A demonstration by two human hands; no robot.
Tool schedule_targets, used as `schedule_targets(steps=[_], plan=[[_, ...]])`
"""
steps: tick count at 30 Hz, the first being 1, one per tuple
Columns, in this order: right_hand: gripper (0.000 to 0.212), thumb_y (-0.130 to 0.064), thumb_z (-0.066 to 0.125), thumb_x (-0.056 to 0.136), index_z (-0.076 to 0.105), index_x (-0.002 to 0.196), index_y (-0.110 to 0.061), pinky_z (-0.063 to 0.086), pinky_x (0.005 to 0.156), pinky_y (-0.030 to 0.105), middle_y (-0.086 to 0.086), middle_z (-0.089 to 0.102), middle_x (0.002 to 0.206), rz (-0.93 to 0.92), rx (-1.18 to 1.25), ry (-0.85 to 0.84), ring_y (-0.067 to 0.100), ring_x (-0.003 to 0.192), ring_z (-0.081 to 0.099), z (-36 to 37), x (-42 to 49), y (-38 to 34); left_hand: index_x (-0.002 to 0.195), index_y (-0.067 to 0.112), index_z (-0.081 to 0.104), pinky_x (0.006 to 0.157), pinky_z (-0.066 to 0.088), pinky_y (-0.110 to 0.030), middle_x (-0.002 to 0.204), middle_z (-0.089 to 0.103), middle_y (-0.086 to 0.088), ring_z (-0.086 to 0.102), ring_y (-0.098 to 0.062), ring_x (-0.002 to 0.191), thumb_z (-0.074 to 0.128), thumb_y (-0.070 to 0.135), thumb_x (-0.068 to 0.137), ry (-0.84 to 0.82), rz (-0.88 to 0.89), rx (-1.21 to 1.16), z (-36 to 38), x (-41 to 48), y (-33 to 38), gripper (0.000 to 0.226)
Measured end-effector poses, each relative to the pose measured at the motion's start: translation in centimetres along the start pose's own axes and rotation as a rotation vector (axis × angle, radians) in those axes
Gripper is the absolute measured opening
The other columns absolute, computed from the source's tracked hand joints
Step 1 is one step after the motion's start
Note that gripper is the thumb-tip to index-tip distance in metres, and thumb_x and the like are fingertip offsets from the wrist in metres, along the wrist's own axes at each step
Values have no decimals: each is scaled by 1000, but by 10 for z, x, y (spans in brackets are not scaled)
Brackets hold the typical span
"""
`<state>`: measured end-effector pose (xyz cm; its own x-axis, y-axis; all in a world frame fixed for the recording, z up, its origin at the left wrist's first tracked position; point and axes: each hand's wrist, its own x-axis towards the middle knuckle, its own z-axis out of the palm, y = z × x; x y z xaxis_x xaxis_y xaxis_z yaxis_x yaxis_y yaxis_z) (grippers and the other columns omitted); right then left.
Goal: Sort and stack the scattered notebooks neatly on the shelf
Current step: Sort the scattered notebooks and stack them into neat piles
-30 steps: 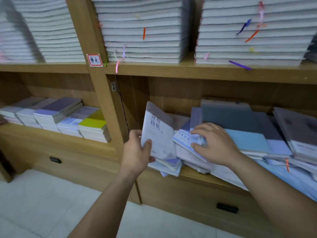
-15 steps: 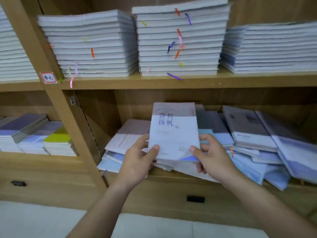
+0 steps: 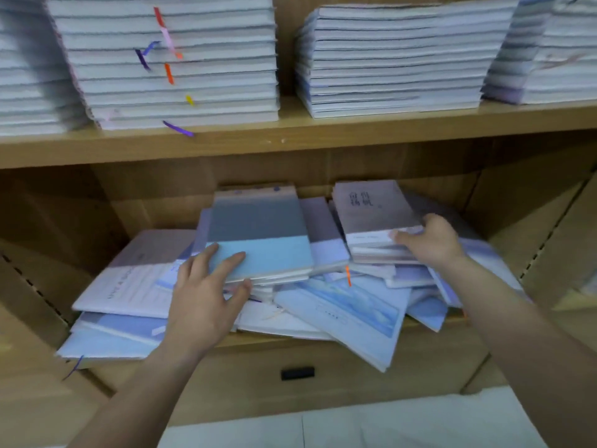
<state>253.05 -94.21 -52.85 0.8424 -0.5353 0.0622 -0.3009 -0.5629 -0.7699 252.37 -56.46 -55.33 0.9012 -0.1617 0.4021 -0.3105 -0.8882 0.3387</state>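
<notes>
Scattered notebooks lie in a loose heap on the lower shelf [image 3: 255,341]. My left hand [image 3: 203,295] grips the near edge of a grey-and-teal notebook [image 3: 258,234] on top of the middle of the heap, fingers above and thumb below. To the right, my right hand [image 3: 431,242] holds the front edge of a small pile topped by a grey-and-white notebook [image 3: 371,208] with printed characters. A white-and-lilac notebook [image 3: 129,279] lies at the left. A pale blue notebook [image 3: 349,315] hangs over the shelf's front edge.
The upper shelf [image 3: 290,137] carries tall neat stacks of notebooks [image 3: 174,59] with coloured ribbon markers, and another stack [image 3: 387,59] to the right. Wooden side panels close in the compartment. Below it is a drawer front with a black handle [image 3: 297,373], then pale floor tiles.
The grey-and-white notebook, held up in both hands before, now lies on the right pile under my right hand. My left hand has moved onto the grey-and-teal notebook. The view has shifted right and closer.
</notes>
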Motion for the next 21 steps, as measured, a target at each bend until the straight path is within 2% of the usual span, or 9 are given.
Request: schedule_targets(steps=[2,4,5,9,12,15,18,21], plan=[[64,-47,71,88,54,136,-7,41,82,35,15,61,105,-83,-153,3,34,113,56,9,-4,4,138,39,54,110,34,-48,151,39,-5,30,-33,130,33,65,86,-6,2,18,7,2,3,62],[62,-57,56,94,48,145,-23,38,98,42,18,57,127,-122,-431,32,39,126,42,15,-8,5,140,43,50,110,35,-49,154,34,0,26,-32,133,35,67,89,-15,-18,12,12,4,4,58],[58,-57,50,96,47,146,-29,35,102,43,17,51,135,-111,-491,33,40,128,36,17,-8,5,141,44,48,110,35,-49,155,31,2,23,-31,135,36,67,91,-22,-28,7,13,5,3,56],[44,-44,40,102,50,143,-32,33,106,48,15,36,146,-108,-543,75,39,132,26,20,-17,1,142,45,45,112,34,-49,155,28,6,21,-29,138,34,66,92,-28,-7,0,14,5,0,56],[43,-38,39,103,49,144,-30,33,106,48,8,38,151,-134,-493,28,39,132,30,19,-21,3,144,46,41,112,35,-48,157,24,8,18,-26,141,40,62,94,-52,-10,-8,13,5,-2,53],[45,-41,43,101,50,143,-27,32,106,47,5,42,150,-140,-466,33,37,132,32,19,-24,1,147,41,38,113,34,-46,158,22,10,16,-22,143,49,55,93,-57,-15,-25,10,4,-2,56],[44,-42,48,99,53,140,-25,32,106,47,6,46,145,-202,-460,47,37,129,34,24,-37,-12,147,31,40,113,36,-42,157,27,10,24,-17,142,52,55,92,-37,-49,-113,1,3,-4,62],[41,-37,53,97,59,135,-23,36,101,45,6,52,136,-377,-407,31,35,121,41,38,-59,-40,146,26,42,105,42,-38,150,40,6,39,-16,134,45,59,91,9,-104,-210,-10,0,-17,64]])
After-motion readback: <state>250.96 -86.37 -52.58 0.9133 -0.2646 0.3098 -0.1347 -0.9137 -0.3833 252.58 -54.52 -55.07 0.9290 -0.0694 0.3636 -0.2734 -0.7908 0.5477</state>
